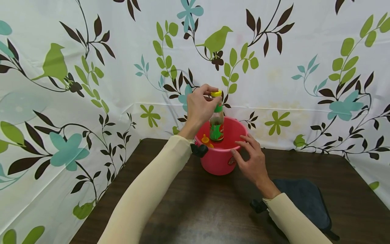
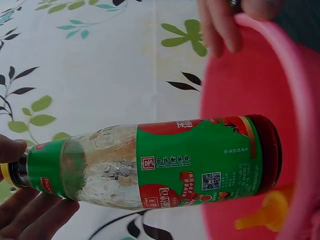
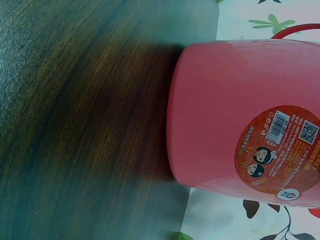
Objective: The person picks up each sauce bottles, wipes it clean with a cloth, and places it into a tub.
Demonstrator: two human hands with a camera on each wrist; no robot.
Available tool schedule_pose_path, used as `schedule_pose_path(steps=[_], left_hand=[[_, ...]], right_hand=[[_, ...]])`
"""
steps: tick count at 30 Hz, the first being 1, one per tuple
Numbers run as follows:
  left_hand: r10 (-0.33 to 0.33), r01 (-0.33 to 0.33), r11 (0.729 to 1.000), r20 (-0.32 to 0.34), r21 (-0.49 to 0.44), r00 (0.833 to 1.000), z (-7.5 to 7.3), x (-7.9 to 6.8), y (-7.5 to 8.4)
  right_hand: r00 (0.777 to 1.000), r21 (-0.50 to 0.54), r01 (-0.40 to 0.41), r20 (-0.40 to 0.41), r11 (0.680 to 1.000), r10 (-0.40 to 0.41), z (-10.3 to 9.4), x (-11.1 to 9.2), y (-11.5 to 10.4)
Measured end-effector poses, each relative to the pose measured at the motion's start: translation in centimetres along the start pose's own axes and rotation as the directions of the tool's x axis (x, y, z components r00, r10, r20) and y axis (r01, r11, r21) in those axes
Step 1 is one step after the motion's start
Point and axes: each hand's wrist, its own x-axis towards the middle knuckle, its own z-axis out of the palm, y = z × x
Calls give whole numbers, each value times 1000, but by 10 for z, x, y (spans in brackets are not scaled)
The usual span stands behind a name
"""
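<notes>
My left hand (image 1: 201,105) grips a glass ketchup bottle (image 1: 217,127) by its neck, near the yellow cap. The bottle stands nearly upright, with its green-labelled lower part within the mouth of a pink bucket (image 1: 217,166). In the left wrist view, the bottle (image 2: 200,162) has smeared clear glass above the label and a dark red base. My right hand (image 1: 251,161) is at the bucket's right front rim, fingers spread and gently bent, thumb tip close to the rim. Inside the bucket, left of the bottle, lies a small yellow-orange plastic piece (image 1: 205,139) with a pointed top.
The bucket stands on a dark wooden table (image 1: 182,210), near its back edge. A dark flat pad (image 1: 304,200) lies to the right, partly behind my right forearm. Behind hangs a white curtain (image 1: 259,84) with leaves and birds. The bucket's side bears a round orange sticker (image 3: 277,152).
</notes>
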Motion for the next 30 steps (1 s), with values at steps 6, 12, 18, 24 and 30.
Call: schedule_pose_path(steps=[6,12,18,24,30], left_hand=[[-16,16,1000,10,12,1000,4,-5,-17],[-14,12,999,33,53,999,7,-16,-34],[-1,-19,987,127,157,992,14,-31,-53],[-6,-74,945,242,317,970,23,-43,-67],[-48,-107,896,334,430,941,30,-49,-73]], right_hand=[[1000,-4,6,-2,1000,-7,0,0,0],[1000,-11,3,5,1000,-3,0,0,-1],[1000,-21,-2,5,1000,2,0,0,-1],[1000,-19,-6,8,1000,6,1,0,-1],[1000,-18,-2,8,1000,2,0,0,-2]])
